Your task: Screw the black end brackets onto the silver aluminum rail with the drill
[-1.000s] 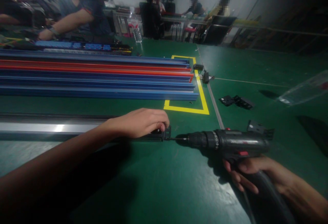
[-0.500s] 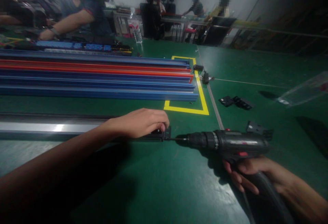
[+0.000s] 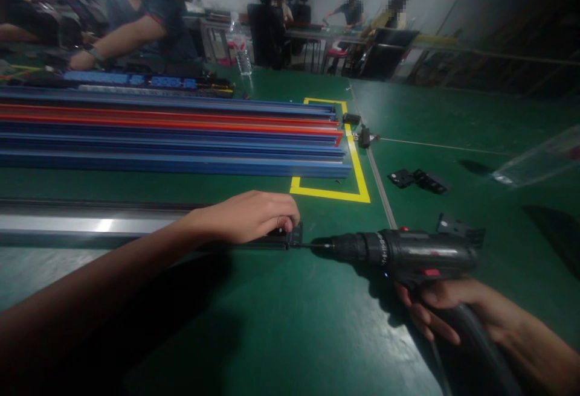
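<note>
- Open green bench (image 3: 294,323) lies between the left forearm and right hand (image 3: 446,305), nearer the wearer than the black power drill (image 3: 428,251).
- That drill and its thin bit bar the way rightward from the long silver-and-black rail (image 3: 90,225).
- The left hand (image 3: 249,218), on the black slotted bracket (image 3: 297,234), covers the rail's end.
- A narrow green lane separates the rail from the long blue and red profiles (image 3: 181,136).
- Flat black perforated pieces (image 3: 419,180) obstruct the surface beyond the drill.
</note>
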A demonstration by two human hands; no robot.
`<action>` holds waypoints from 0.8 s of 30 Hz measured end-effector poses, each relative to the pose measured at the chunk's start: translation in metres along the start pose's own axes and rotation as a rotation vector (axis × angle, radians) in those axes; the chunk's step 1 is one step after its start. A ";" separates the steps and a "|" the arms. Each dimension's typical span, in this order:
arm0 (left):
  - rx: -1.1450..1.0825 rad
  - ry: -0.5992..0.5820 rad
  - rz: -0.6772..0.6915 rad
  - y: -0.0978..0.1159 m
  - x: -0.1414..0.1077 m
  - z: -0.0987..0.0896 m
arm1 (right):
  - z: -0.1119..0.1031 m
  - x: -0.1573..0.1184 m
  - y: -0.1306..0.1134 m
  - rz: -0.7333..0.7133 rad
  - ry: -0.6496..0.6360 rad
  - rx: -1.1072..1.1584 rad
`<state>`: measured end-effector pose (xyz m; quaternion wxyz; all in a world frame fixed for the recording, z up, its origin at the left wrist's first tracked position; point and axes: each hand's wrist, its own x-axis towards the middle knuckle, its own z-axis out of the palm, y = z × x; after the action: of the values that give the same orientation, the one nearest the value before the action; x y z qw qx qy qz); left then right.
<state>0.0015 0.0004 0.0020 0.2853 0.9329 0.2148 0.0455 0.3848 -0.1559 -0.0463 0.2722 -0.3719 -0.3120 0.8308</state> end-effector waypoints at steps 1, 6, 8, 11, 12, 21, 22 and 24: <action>-0.002 0.002 0.000 0.000 0.000 0.000 | 0.000 0.000 0.001 0.000 -0.002 0.007; -0.006 0.014 0.011 0.000 0.000 0.000 | -0.002 0.002 0.004 -0.006 -0.006 0.044; -0.007 0.013 0.009 -0.001 0.001 0.000 | -0.002 0.002 0.003 -0.008 -0.007 0.044; -0.011 0.011 0.008 -0.001 0.001 0.001 | -0.001 0.002 0.002 -0.012 -0.023 0.040; -0.010 0.011 0.008 -0.001 0.001 0.001 | -0.001 0.001 0.002 -0.012 -0.027 0.039; 0.001 -0.002 0.008 -0.002 0.000 0.001 | 0.002 0.001 0.003 -0.020 -0.019 0.076; 0.001 -0.002 0.009 -0.002 0.000 0.001 | 0.002 0.001 0.003 -0.018 -0.025 0.088; 0.000 -0.005 0.005 -0.002 0.000 0.001 | 0.003 0.002 0.002 -0.025 -0.049 0.117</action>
<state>0.0014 0.0013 0.0003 0.2857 0.9336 0.2116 0.0437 0.3809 -0.1564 -0.0471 0.2960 -0.3309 -0.2738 0.8532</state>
